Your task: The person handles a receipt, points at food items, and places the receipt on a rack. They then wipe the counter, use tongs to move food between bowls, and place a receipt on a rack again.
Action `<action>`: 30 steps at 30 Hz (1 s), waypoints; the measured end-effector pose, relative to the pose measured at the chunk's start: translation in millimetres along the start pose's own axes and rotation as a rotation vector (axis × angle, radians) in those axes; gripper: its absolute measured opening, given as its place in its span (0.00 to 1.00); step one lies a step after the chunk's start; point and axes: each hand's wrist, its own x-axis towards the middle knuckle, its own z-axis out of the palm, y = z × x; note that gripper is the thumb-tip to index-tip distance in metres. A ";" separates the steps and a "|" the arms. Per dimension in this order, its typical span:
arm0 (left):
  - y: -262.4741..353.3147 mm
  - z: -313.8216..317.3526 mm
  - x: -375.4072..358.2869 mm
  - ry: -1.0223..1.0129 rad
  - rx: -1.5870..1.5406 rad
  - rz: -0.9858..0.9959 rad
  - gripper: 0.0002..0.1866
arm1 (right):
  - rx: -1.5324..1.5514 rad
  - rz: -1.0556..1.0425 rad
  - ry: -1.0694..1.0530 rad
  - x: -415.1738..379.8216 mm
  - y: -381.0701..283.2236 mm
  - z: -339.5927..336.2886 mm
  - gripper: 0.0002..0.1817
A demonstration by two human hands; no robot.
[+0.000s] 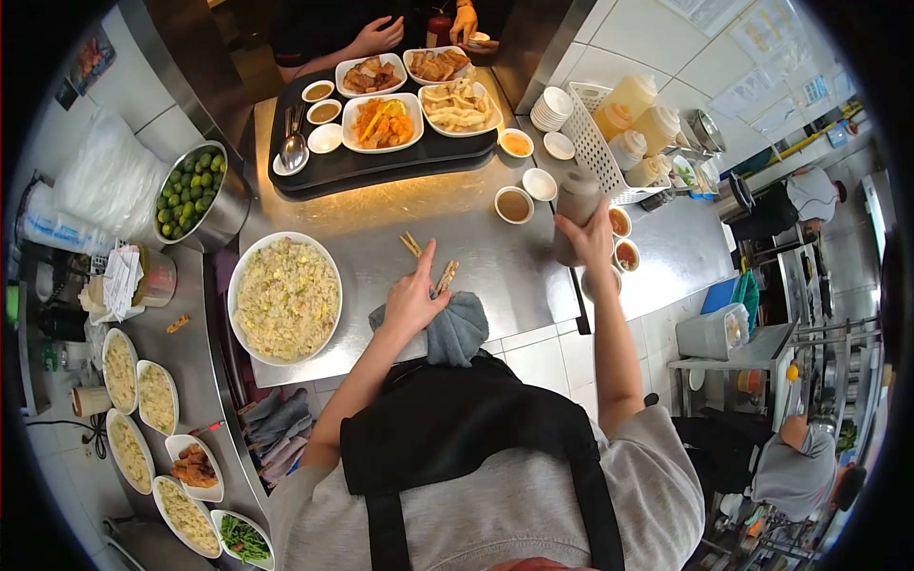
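Observation:
My right hand (pixel 592 238) is wrapped around a brownish squeeze bottle (pixel 577 195), held upright beside the sauce cups at the counter's right part. Close to it are a cup of brown sauce (pixel 514 205), a white empty cup (pixel 539 185) and a cup of red sauce (pixel 626 254). My left hand (pixel 411 297) hovers at or rests on the counter's front edge, its index finger stretched out and nothing visibly held. Wooden clothespins (pixel 447 277) lie by its fingers, and a grey cloth (pixel 455 328) hangs beneath it.
A large bowl of fried rice (pixel 286 300) stands left. A black tray (pixel 381 164) bears several dishes; another person's hand (pixel 378 36) is behind it. A white basket (pixel 609 143) of bottles is at right. A pot of green citrus (pixel 228 205) and several rice plates (pixel 130 449) stand left.

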 end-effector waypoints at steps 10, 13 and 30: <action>-2.2 -2.5 -0.6 -0.048 -0.013 -0.012 0.46 | -0.973 0.045 -0.640 61.6 -20.0 -16.5 0.36; -9.1 3.9 -0.1 0.028 -0.010 0.050 0.47 | -1.034 0.024 -0.710 73.3 -27.0 -13.0 0.33; -4.9 0.0 -1.4 0.024 -0.018 0.047 0.47 | -0.754 0.077 -0.718 71.4 -2.9 -27.3 0.32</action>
